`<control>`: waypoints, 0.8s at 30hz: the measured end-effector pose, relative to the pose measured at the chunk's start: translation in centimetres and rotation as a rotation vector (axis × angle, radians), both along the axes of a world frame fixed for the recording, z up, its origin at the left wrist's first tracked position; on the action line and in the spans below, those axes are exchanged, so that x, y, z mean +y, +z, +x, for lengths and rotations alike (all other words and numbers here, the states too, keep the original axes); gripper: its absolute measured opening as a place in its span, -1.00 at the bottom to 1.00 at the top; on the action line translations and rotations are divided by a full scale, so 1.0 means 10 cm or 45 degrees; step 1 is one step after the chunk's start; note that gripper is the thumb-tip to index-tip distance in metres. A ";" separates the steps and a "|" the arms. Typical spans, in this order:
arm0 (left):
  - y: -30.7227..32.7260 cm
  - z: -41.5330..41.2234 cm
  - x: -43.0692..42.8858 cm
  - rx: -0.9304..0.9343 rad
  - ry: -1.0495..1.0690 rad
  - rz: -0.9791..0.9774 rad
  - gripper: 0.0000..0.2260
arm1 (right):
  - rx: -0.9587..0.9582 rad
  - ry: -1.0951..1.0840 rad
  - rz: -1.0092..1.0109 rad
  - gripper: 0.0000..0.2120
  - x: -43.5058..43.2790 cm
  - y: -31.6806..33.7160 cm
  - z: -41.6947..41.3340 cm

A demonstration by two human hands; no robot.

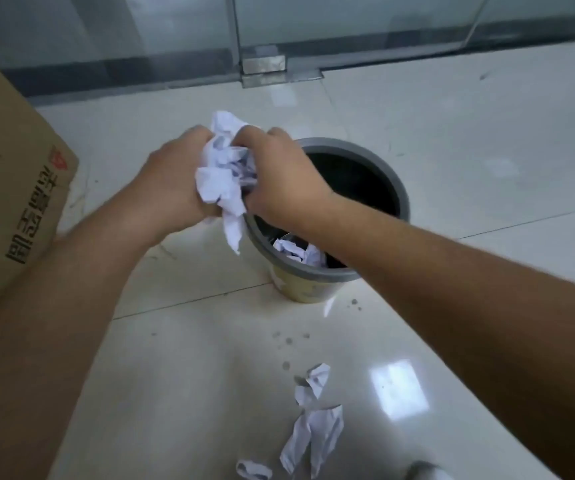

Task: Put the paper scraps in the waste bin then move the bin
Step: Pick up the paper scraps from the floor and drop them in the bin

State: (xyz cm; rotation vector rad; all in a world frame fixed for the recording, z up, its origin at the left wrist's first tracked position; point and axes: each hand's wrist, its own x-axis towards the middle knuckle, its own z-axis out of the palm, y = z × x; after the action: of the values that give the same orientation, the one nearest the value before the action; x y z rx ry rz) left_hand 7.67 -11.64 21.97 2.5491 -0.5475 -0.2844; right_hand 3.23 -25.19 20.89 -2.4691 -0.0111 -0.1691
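Observation:
A round waste bin (388, 174) with a grey rim, black inside and yellowish wall stands on the tiled floor. Crumpled white paper (296, 252) lies inside it. My left hand (171, 181) and my right hand (282, 171) together clutch a wad of crumpled paper scraps (225, 168), held over the bin's left rim. A strip of it hangs down past the rim. More paper scraps (314, 427) lie on the floor in front of the bin, with a small one (253, 470) at the lower edge.
A large cardboard box (12, 188) stands at the left, close to my left forearm. A glass wall with a metal door fitting (263, 65) runs along the back. Dark spots (288, 339) mark the glossy tiles in front of the bin.

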 end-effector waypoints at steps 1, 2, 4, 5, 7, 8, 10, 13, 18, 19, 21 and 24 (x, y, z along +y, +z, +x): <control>0.00 0.04 -0.23 0.027 -0.019 -0.032 -0.77 | 0.036 -0.042 -0.057 -0.58 -0.23 0.01 -0.02; -0.01 0.03 -0.44 0.063 -0.065 -0.068 -0.76 | 0.062 -0.083 -0.116 -0.59 -0.43 -0.01 -0.06; -0.20 0.00 -0.73 0.150 -0.100 -0.130 -0.76 | 0.078 -0.143 -0.174 -0.62 -0.76 -0.11 -0.17; -0.30 -0.01 -0.84 0.161 -0.102 -0.138 -0.76 | 0.094 -0.160 -0.174 -0.61 -0.88 -0.18 -0.21; -0.47 -0.01 -0.99 0.144 -0.080 -0.120 -0.63 | 0.175 -0.193 -0.194 -0.54 -1.08 -0.30 -0.28; -0.54 0.00 -1.03 0.144 -0.047 -0.113 -0.55 | 0.219 -0.224 -0.206 -0.51 -1.18 -0.34 -0.31; -0.65 0.03 -1.08 0.197 0.016 -0.105 -0.40 | 0.273 -0.298 -0.186 -0.45 -1.32 -0.39 -0.36; -0.74 0.00 -1.05 0.347 -0.030 -0.050 -0.11 | 0.348 -0.326 -0.158 -0.26 -1.43 -0.41 -0.43; -0.59 -0.03 -0.87 0.363 -0.117 -0.184 -0.16 | 0.388 -0.203 -0.356 -0.07 -1.38 -0.29 -0.47; -0.55 -0.04 -0.78 0.331 -0.100 -0.245 -0.22 | 0.374 -0.199 -0.427 -0.08 -1.31 -0.25 -0.47; -0.50 -0.10 -0.55 0.251 -0.024 -0.396 -0.33 | 0.305 -0.221 -0.568 -0.14 -1.11 -0.18 -0.49; -0.62 -0.34 -0.01 0.272 0.114 -0.492 -0.37 | 0.027 -0.084 -0.623 -0.38 -0.62 -0.16 -0.63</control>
State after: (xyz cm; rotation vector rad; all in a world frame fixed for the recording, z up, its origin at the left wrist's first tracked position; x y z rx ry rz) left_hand 4.28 -11.73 15.79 2.1312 -0.3643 -0.3734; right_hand -3.11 -31.40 19.32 -2.9613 0.0432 -0.1859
